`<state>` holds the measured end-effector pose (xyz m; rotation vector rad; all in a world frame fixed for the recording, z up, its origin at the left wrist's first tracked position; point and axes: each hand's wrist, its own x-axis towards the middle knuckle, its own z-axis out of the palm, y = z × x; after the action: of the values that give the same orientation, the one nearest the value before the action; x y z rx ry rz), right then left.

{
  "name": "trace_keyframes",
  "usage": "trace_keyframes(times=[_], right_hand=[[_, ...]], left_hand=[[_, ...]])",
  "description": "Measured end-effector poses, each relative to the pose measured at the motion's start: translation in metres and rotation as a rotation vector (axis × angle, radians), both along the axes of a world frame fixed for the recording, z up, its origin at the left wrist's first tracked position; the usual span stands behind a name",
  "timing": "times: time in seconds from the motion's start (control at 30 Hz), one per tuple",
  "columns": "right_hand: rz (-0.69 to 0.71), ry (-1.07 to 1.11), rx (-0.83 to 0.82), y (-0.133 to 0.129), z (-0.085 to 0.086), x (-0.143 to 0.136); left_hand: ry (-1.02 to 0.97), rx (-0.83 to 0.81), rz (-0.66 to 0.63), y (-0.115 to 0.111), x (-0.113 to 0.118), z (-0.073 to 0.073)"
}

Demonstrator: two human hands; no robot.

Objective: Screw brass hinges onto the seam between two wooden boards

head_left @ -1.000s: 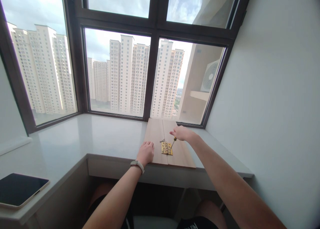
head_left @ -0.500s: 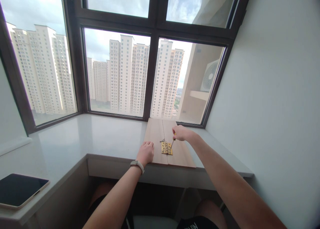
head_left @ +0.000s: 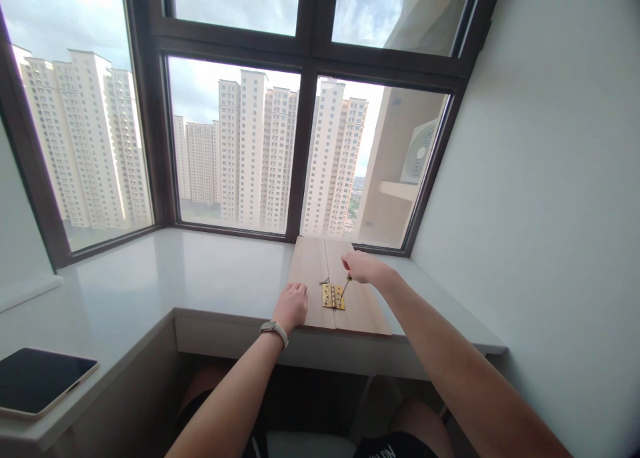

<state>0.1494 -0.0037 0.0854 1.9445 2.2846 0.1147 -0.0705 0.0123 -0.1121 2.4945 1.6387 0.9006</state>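
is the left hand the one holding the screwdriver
No, the right hand grips the screwdriver over the brass hinge, while the left hand rests on the wooden board.

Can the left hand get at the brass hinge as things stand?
Likely yes: left hand rests beside brass hinge, with bare board between; the screwdriver crowds only its right side.

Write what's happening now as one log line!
left hand: on wooden board | right hand: holding screwdriver, tip at gold hinge | tablet: on white ledge
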Motion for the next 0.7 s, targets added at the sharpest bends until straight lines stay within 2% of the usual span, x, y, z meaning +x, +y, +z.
trace_keyframes(times=[0.33, 0.53, 0.7], right_hand=[[-0.082, 0.061, 0.052, 0.0044, -0.0041, 0.0028], [-0.009, 0.014, 0.02, 0.007, -0.0039, 0.0053], [-0.014, 0.035, -0.004, 0.0089, -0.0047, 0.0082]], left_hand=[[-0.016, 0.021, -0.013, 0.0009, -0.0005, -0.0011], [-0.011, 0.002, -0.008, 0.0006, -0.0007, -0.0007], [-0.019, 0.01, -0.014, 0.0022, -0.0014, -0.0026]])
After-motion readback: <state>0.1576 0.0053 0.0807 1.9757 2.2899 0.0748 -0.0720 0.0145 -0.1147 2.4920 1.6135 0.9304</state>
